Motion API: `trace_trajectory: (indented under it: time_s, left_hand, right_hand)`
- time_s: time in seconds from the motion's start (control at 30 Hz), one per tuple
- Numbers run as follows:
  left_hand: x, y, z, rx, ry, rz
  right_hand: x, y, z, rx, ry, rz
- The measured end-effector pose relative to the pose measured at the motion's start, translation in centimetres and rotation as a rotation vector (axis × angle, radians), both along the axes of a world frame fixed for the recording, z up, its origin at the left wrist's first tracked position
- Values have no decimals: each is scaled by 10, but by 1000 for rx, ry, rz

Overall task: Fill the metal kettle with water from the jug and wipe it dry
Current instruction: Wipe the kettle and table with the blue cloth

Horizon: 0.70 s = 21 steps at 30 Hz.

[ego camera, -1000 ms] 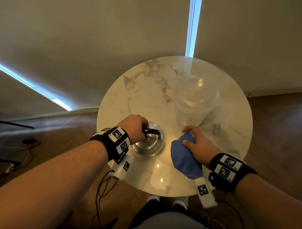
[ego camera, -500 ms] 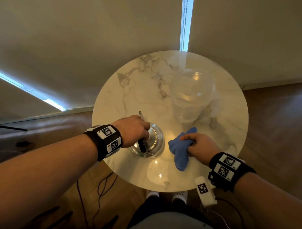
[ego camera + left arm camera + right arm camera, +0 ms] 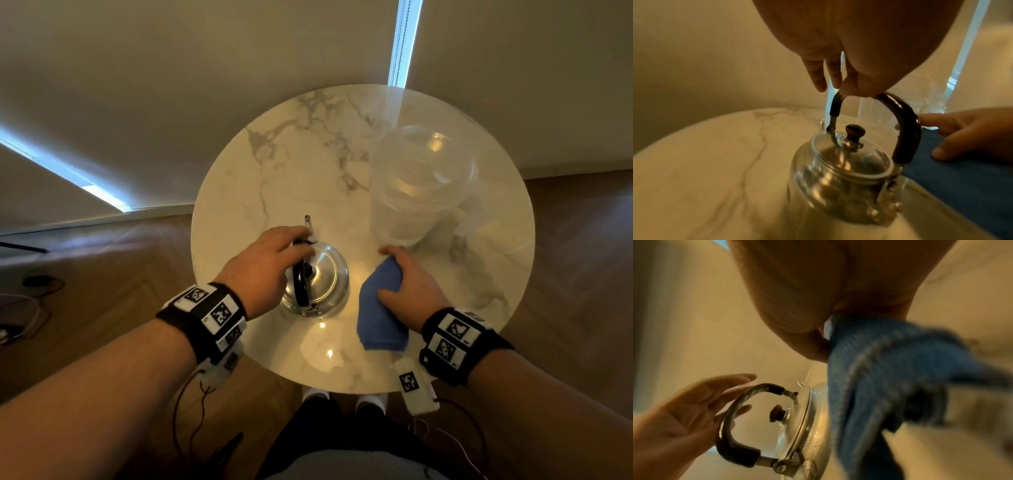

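Observation:
The shiny metal kettle (image 3: 325, 277) stands upright on the round marble table (image 3: 291, 171), lid on, spout pointing away from me. Its black handle (image 3: 906, 129) is raised. My left hand (image 3: 274, 257) hovers over the handle with straight fingers, and the thumb touches its top. Just right of the kettle my right hand (image 3: 411, 284) holds the blue cloth (image 3: 376, 315); in the right wrist view the cloth (image 3: 879, 378) hangs from between thumb and palm beside the kettle (image 3: 813, 426). The clear plastic jug (image 3: 418, 185) stands behind the right hand.
A wet patch (image 3: 322, 353) glistens on the table near its front edge. Walls with two window slits close in behind the table. Cables (image 3: 30, 308) lie on the wooden floor at the left. My shoes (image 3: 342, 399) show under the table.
My left hand has loosened from its grip on the kettle handle and now only touches it with straight fingers. The handle now runs front to back. My right hand has shifted the cloth slightly.

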<state>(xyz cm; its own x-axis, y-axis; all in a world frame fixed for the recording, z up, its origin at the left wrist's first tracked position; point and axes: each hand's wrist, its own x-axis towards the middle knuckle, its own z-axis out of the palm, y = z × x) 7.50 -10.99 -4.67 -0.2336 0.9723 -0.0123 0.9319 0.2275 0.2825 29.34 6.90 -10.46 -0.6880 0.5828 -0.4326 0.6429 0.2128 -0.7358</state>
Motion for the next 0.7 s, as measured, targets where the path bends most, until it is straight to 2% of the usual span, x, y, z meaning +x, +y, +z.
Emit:
trace_trajectory:
  time_s: [0.1,0.17,0.27,0.37,0.43,0.53,0.63,0.7]
  left_hand:
    - [4,-19,-18,38,-254,374]
    - [7,-25,-30,17,-336,507]
    - [15,-21,-36,-12,-389,511]
    - [20,-13,-39,-24,-340,445]
    - [19,-9,-40,-51,-305,435]
    - [20,-4,-36,-101,-259,473]
    - [18,1,-28,-183,-210,498]
    - [16,4,-26,-247,-179,486]
  right_hand:
    - [-25,-1,-3,58,104,-47]
    - [-41,-3,-9,85,152,-63]
    - [-55,-11,-17,100,114,-7]
    - [-61,-31,-19,101,231,89]
    - [-54,-40,-24,129,273,138]
    - [-26,-54,-28,107,199,186]
    - [-15,-62,-27,70,213,141]
    - [-36,-53,-32,70,229,56]
